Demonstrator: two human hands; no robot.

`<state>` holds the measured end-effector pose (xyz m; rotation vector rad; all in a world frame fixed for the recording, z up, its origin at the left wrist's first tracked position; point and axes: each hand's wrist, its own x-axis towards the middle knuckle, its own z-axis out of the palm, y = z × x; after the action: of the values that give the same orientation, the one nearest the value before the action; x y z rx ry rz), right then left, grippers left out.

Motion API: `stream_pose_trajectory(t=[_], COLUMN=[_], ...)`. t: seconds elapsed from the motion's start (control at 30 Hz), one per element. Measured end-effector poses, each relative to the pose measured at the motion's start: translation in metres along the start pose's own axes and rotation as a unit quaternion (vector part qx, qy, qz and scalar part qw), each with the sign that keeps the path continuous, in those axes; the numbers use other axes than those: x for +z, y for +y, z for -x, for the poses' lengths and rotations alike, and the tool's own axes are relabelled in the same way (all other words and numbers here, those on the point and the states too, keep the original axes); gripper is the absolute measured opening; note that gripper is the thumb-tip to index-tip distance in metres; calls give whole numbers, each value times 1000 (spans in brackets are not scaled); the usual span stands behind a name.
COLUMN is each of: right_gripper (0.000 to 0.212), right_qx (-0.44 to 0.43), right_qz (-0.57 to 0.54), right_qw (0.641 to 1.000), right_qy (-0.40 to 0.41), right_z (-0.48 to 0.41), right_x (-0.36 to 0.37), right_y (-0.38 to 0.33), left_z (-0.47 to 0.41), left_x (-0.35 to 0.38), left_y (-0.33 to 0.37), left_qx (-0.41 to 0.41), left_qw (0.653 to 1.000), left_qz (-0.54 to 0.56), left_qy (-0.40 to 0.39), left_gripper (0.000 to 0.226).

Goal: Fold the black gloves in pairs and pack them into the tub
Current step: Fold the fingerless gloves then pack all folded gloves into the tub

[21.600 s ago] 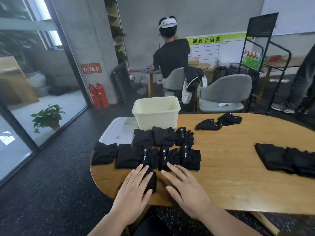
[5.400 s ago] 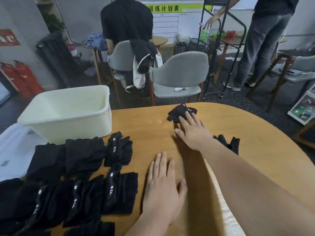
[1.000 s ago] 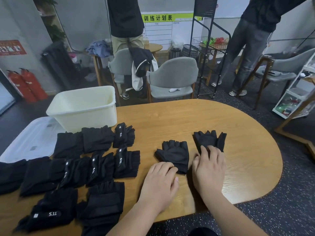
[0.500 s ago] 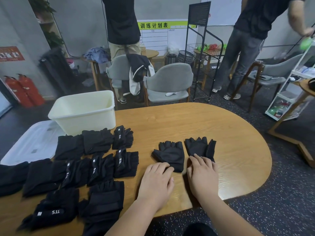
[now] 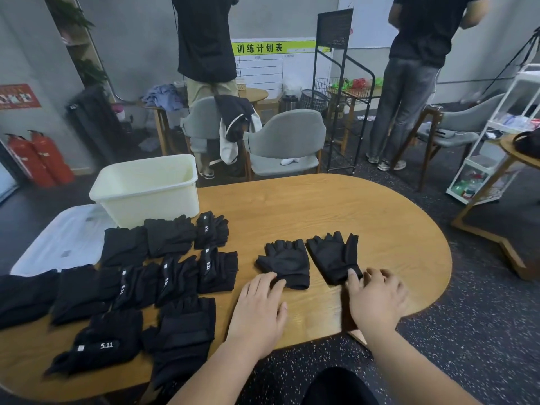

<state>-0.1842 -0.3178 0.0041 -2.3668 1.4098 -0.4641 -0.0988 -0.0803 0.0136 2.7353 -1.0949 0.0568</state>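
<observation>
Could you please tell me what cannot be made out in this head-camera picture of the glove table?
1. Tub floor: in the head view its own near wall hides it, so gloves inside cannot be ruled out.
2. Right hand: blurred, so whether its fingers press the right flat glove is unclear.
3. Folded pairs at far left: cut by the picture's left edge, so no full count.

"5.11" on glove (image 5: 99,346); "训练计划表" on board (image 5: 263,68)

Oval light-wood table (image 5: 321,206): cream plastic tub (image 5: 146,197) far left, white plastic lid (image 5: 58,238) beside it, folded black glove pairs (image 5: 175,273) in rows nearer, two flat black fingerless gloves (image 5: 287,263) right.
</observation>
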Motion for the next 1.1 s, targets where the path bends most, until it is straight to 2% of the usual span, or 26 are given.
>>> stream_pose_trajectory(t=[0.1,0.33,0.43,0.53,0.67,0.8,0.87,0.97,1.03,1.1], right_gripper=[60,41,28,25,21,21,20,26,38,44], right_qx=[0,-1,-21,-46,-97,-247,-348,-482,-508,-490], right_qz=[19,-35,-121,-247,-334,-279,-245,-111,-64,-75], right_qw=[1000,999,992,965,936,928,905,868,855,863], right_qy=[-11,-20,-38,-79,-63,11,10,-35,-81,-96], right_z=[-7,-9,-8,-6,-12,-17,-9,6,14,17], right_x=[-1,-4,-12,-26,-45,-50,-45,-15,6,18], right_y=[-5,-18,-23,-32,-54,-80,-88,-83,-73,-66], left_z=[2,1,1,1,1,0,-1,0,1,1], left_x=[1,4,2,1,2,3,3,5,7,9], left_y=[-1,-4,-3,-3,-4,-4,-5,-5,-7,-8], left_qx=[-8,-14,-16,-20,-17,-18,-17,-17,-17,-14], left_qw=[1000,999,999,999,1000,999,999,998,997,996], left_qz=[19,42,34,33,22,37,46,58,70,77], left_qy=[-8,-7,0,0,1,-6,4,21,38,53], left_gripper=[57,58,57,57,59,59,58,57,54,52])
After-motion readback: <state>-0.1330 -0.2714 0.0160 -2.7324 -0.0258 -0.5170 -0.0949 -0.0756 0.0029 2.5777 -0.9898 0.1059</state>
